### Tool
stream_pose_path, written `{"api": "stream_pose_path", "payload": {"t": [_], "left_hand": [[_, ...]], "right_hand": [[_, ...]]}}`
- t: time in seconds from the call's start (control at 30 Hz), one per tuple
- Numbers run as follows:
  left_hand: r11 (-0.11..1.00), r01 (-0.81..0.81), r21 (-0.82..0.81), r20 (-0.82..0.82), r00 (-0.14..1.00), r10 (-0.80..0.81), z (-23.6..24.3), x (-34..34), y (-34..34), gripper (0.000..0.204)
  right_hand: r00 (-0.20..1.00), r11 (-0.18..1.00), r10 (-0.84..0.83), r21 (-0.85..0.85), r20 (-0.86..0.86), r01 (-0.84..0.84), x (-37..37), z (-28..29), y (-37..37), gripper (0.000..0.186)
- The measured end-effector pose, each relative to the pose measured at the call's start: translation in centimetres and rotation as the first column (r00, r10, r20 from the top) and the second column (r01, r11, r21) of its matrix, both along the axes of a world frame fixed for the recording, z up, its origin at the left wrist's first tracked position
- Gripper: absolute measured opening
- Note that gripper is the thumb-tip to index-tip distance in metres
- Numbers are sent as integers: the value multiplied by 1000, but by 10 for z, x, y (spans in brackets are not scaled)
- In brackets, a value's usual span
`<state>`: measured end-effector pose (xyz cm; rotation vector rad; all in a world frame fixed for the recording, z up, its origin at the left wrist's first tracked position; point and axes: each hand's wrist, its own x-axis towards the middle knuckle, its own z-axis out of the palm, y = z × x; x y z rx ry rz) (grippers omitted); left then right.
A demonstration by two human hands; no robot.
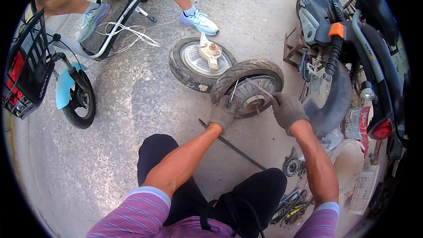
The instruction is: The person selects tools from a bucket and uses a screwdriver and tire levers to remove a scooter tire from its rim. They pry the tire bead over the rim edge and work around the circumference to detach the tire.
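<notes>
In front of me a wheel with a black tyre [257, 66] leans on the edge of another wheel that lies flat. Its finned metal hub [244, 91] faces me, with an axle in the middle. My gloved left hand [221, 115] is closed at the tyre's near left side on a thin tool like a screwdriver [233, 90], whose shaft reaches up to the rim. A metal bar like a tyre lever [261, 89] is gripped in my gloved right hand [289, 112]. The bar slants across the hub, its far end at the tyre's inner edge.
The flat wheel [189, 61] carries a metal brake plate [210, 52]. A long dark bar [240, 150] lies between my knees and the wheel. Right stands a motorbike [330, 31], with tools [291, 207] on the ground below. Another person's shoe [199, 21] and a scooter [79, 99] are beyond.
</notes>
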<state>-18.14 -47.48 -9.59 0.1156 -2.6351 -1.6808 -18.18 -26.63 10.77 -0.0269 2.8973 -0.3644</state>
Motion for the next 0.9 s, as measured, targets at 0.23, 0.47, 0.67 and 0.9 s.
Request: {"api": "stream_pose_path", "payload": {"t": [0.23,0.47,0.67,0.9], "left_hand": [[997,-1,83,32,999,-2,-8,-2,1,46],[989,-3,145,45,999,-3,-21,-3,3,46],[989,18,148,40,999,-24,-14,-3,11,46],[999,50,-23,-181,982,-53,-25,-8,-3,43]], "right_hand": [[961,867,133,442,243,-231,-55,40,-50,20],[942,871,180,399,283,-286,-55,38,-63,24],[967,965,-224,-109,121,238,-30,-42,-19,35],[922,857,-386,-353,40,374,1,-73,-39,35]]}}
